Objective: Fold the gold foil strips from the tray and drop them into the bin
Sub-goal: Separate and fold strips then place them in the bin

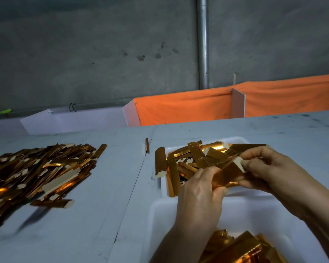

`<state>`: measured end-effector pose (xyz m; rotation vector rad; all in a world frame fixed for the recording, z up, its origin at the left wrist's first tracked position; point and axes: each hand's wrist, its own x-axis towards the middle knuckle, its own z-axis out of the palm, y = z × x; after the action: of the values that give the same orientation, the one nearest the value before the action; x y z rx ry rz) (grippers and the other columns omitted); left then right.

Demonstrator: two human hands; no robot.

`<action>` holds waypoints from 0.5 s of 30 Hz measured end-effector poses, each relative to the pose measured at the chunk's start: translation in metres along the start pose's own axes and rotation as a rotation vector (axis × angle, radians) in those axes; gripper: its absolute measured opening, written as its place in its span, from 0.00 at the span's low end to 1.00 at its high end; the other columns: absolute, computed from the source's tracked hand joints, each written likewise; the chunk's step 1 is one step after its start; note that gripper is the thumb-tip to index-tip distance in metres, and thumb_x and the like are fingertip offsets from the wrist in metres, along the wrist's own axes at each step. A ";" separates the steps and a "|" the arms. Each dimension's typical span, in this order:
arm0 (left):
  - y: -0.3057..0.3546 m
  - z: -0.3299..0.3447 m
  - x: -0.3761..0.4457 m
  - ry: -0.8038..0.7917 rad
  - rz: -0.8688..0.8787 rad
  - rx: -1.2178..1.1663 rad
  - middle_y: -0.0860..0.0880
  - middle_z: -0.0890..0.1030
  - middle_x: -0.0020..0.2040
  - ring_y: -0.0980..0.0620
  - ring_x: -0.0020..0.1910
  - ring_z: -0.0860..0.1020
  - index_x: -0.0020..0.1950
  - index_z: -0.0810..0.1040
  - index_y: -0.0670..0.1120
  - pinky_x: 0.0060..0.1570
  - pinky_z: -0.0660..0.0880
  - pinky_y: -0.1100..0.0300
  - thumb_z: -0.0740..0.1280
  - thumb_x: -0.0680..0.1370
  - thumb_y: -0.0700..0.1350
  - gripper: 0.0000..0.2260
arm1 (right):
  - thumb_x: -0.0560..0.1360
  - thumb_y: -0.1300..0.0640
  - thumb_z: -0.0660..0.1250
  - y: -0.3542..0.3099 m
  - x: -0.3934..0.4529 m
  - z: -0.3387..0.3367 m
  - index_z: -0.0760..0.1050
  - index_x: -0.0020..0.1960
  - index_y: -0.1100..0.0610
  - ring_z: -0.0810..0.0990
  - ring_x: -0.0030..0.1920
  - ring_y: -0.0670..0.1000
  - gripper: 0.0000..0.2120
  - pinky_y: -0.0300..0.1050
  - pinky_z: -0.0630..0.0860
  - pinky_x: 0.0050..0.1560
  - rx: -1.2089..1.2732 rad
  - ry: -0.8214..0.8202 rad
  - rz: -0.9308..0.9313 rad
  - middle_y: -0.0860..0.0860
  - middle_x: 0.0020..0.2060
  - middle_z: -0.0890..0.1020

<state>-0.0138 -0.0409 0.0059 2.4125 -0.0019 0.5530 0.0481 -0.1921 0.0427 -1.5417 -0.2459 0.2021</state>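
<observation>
Fingers (254,164) of the right hand (270,171) pinched the pale, unfoiled end of a gold foil strip (230,174), while the left hand (199,196) curled its own fingers and thumb round the strip's lower end, so that the piece was stretched between the two hands just above the white tray (235,211). Held by both ends in that way, the strip could be bent along its length, which looked like the folding step of the task under way rather than finished; how far the crease had gone could not be told, since the foil there was blurred. Behind the hands, more strips (194,158) lay heaped in the tray's far part, some hanging over its left rim, within easy reach for the next pick. At the bottom edge of the view, close to the person, another mass of gold pieces (241,247) showed, perhaps the bin's contents, though its container could not be made out. On the grey counter (106,186), well apart to the left, a large loose pile of strips (38,168) was spread out, and one single strip (147,145) lay between that pile and the tray. Beyond the counter's back edge hung orange cloth (188,107) beside white panels (74,120), with a metal pipe (202,42) running up the concrete wall.
</observation>
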 end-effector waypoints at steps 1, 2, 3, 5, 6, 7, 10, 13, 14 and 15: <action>0.001 -0.001 0.000 0.003 -0.003 -0.007 0.62 0.72 0.59 0.63 0.57 0.69 0.69 0.67 0.58 0.49 0.63 0.78 0.65 0.78 0.52 0.19 | 0.76 0.66 0.64 0.000 0.000 0.000 0.76 0.51 0.60 0.85 0.35 0.55 0.05 0.38 0.81 0.33 0.001 0.002 -0.020 0.61 0.37 0.82; 0.001 -0.001 -0.001 0.001 -0.008 -0.018 0.63 0.72 0.56 0.63 0.55 0.69 0.68 0.68 0.58 0.48 0.63 0.78 0.64 0.78 0.52 0.18 | 0.76 0.66 0.64 0.000 0.000 0.000 0.76 0.51 0.59 0.85 0.35 0.55 0.06 0.38 0.81 0.33 -0.003 -0.002 -0.037 0.61 0.36 0.81; 0.001 -0.002 -0.001 -0.003 -0.012 -0.030 0.63 0.71 0.55 0.63 0.55 0.70 0.67 0.69 0.58 0.50 0.66 0.76 0.64 0.78 0.53 0.17 | 0.76 0.66 0.64 0.000 -0.001 0.000 0.76 0.51 0.59 0.85 0.35 0.55 0.06 0.38 0.81 0.34 -0.007 -0.007 -0.048 0.60 0.35 0.82; 0.001 -0.003 -0.001 -0.019 -0.016 -0.037 0.64 0.70 0.53 0.62 0.55 0.71 0.66 0.69 0.58 0.52 0.68 0.73 0.63 0.78 0.54 0.16 | 0.76 0.65 0.64 0.000 -0.001 0.000 0.75 0.51 0.58 0.84 0.35 0.55 0.05 0.39 0.82 0.35 -0.014 -0.017 -0.067 0.60 0.35 0.82; 0.001 -0.003 -0.001 -0.026 -0.015 -0.035 0.64 0.69 0.53 0.62 0.54 0.70 0.66 0.68 0.58 0.50 0.67 0.75 0.63 0.78 0.55 0.17 | 0.76 0.65 0.65 0.000 0.000 0.000 0.75 0.50 0.58 0.84 0.36 0.55 0.05 0.39 0.82 0.36 -0.019 -0.021 -0.079 0.61 0.37 0.81; 0.001 -0.003 -0.002 -0.033 -0.018 -0.034 0.65 0.67 0.52 0.64 0.53 0.68 0.67 0.67 0.58 0.46 0.63 0.78 0.63 0.78 0.56 0.18 | 0.76 0.65 0.65 0.001 0.000 -0.001 0.75 0.50 0.58 0.84 0.37 0.55 0.05 0.39 0.82 0.36 -0.026 -0.023 -0.092 0.61 0.39 0.80; 0.000 -0.006 -0.002 -0.061 -0.048 -0.067 0.66 0.66 0.54 0.66 0.50 0.65 0.70 0.66 0.59 0.40 0.60 0.81 0.63 0.78 0.56 0.20 | 0.76 0.67 0.64 0.001 0.002 -0.004 0.77 0.47 0.58 0.84 0.42 0.59 0.06 0.38 0.81 0.38 -0.052 -0.033 -0.136 0.63 0.45 0.76; -0.001 -0.008 -0.002 -0.091 -0.069 -0.145 0.63 0.70 0.61 0.63 0.56 0.67 0.70 0.65 0.59 0.47 0.67 0.75 0.64 0.78 0.55 0.21 | 0.76 0.68 0.64 -0.001 0.002 -0.007 0.80 0.41 0.56 0.84 0.40 0.57 0.11 0.37 0.81 0.38 -0.075 -0.091 -0.154 0.63 0.43 0.79; 0.000 -0.008 -0.003 -0.101 -0.078 -0.177 0.63 0.69 0.62 0.61 0.59 0.68 0.69 0.64 0.60 0.50 0.68 0.72 0.65 0.78 0.55 0.21 | 0.76 0.68 0.64 -0.002 0.001 -0.008 0.81 0.40 0.56 0.84 0.39 0.56 0.12 0.37 0.80 0.37 -0.070 -0.105 -0.151 0.62 0.41 0.80; 0.001 -0.009 -0.003 -0.109 -0.081 -0.211 0.64 0.69 0.61 0.61 0.60 0.68 0.69 0.64 0.62 0.51 0.69 0.70 0.65 0.77 0.55 0.21 | 0.76 0.68 0.63 -0.002 0.002 -0.009 0.82 0.39 0.55 0.84 0.38 0.55 0.13 0.37 0.81 0.37 -0.064 -0.113 -0.144 0.61 0.39 0.82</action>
<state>-0.0201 -0.0368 0.0114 2.2228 -0.0083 0.3650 0.0523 -0.2007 0.0446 -1.5705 -0.4550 0.1692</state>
